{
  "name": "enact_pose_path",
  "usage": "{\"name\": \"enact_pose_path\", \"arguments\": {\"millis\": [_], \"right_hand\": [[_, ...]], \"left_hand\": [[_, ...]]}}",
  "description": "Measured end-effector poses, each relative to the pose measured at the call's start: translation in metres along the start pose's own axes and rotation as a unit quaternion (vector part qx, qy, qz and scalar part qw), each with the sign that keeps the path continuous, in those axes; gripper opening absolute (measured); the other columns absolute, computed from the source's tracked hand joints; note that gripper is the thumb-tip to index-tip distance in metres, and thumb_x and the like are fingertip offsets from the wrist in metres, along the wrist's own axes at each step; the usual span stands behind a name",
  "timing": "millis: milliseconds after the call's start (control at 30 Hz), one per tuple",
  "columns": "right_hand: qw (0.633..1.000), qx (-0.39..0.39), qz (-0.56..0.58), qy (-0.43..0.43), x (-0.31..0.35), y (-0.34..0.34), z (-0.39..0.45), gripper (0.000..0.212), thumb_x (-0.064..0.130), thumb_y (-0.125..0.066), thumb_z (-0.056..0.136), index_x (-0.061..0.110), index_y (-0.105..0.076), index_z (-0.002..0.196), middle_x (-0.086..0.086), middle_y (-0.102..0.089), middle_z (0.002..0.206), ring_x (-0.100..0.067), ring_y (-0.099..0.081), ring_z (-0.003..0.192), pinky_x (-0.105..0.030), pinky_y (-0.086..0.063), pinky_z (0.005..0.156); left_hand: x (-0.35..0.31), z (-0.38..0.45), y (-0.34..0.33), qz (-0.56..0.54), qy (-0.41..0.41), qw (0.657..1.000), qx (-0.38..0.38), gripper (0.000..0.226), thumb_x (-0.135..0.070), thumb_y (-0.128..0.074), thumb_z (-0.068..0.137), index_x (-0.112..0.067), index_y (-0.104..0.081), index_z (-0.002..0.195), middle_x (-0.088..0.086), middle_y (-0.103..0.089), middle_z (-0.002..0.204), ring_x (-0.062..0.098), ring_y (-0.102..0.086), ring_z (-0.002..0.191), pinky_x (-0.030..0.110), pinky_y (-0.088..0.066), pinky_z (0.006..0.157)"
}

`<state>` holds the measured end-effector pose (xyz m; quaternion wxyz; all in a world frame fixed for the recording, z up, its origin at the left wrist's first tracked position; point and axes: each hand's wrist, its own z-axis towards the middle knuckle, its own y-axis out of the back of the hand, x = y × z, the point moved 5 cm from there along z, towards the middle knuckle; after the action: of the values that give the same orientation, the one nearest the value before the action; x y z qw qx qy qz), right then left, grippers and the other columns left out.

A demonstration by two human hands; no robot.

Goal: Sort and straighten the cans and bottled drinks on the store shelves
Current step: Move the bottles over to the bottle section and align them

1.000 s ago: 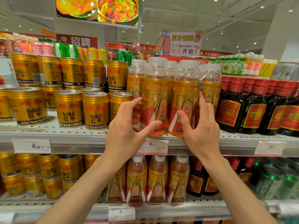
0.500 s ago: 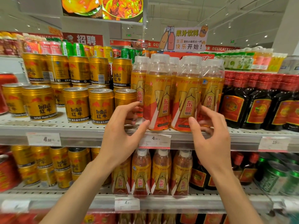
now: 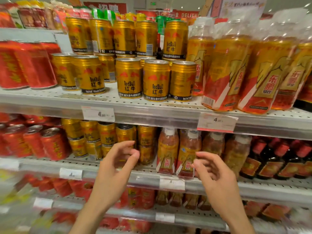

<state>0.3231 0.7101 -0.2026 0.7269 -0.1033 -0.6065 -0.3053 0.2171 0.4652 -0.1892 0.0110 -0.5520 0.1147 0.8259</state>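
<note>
Gold Red Bull cans (image 3: pixel 129 78) stand in rows, some stacked, on the upper shelf (image 3: pixel 152 114). To their right stand orange-labelled plastic bottles (image 3: pixel 224 73). On the shelf below are more gold cans (image 3: pixel 108 139) and more orange bottles (image 3: pixel 168 151). My left hand (image 3: pixel 116 164) hovers in front of the lower gold cans, fingers loosely curled, holding nothing. My right hand (image 3: pixel 214 173) hovers in front of the lower orange bottles, fingers relaxed, also empty. The frame is blurred by motion.
Red cans (image 3: pixel 25 65) fill the left of the upper shelf and red cans (image 3: pixel 33 142) the left of the lower one. Dark bottles with red caps (image 3: pixel 276 159) stand at the lower right. Price tags (image 3: pixel 217 123) hang on the shelf edges. More red packs sit lower down.
Both hands have left the orange bottles on the upper shelf and dropped to the level of the shelf below. The view has swung left and down.
</note>
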Motion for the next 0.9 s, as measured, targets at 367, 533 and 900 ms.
{"name": "enact_pose_path", "arguments": {"millis": [367,533,900], "right_hand": [[0.996,-0.036,-0.018,-0.074,0.015,-0.156,-0.046,0.012,0.018,-0.065,0.095,0.023,-0.069,0.106,0.008,-0.074,0.08,-0.019,-0.066,0.08,-0.019,-0.05,0.065],[0.997,-0.027,-0.021,-0.068,0.034,-0.214,-0.06,0.013,0.02,-0.064,0.095,0.026,-0.069,0.107,-0.002,-0.074,0.085,-0.034,-0.063,0.089,-0.026,-0.052,0.066],[1.0,0.012,-0.008,-0.001,0.08,-0.264,-0.046,0.013,0.028,-0.065,0.095,0.034,-0.068,0.105,0.004,-0.075,0.089,-0.01,-0.069,0.085,-0.032,-0.058,0.081]], "left_hand": [[0.076,0.031,0.154,-0.019,0.059,0.997,0.053,0.017,-0.029,-0.068,0.09,-0.031,-0.069,0.107,-0.009,-0.074,0.095,0.015,-0.071,0.094,0.035,-0.055,0.088],[0.091,0.038,0.209,-0.016,0.071,0.996,0.056,0.013,-0.036,-0.068,0.09,-0.043,-0.069,0.102,-0.009,-0.074,0.096,0.012,-0.069,0.096,0.038,-0.055,0.089],[0.067,0.043,0.257,-0.006,0.042,0.999,0.032,0.016,-0.026,-0.069,0.092,-0.034,-0.07,0.105,-0.006,-0.074,0.096,0.012,-0.069,0.094,0.034,-0.054,0.092]]}}
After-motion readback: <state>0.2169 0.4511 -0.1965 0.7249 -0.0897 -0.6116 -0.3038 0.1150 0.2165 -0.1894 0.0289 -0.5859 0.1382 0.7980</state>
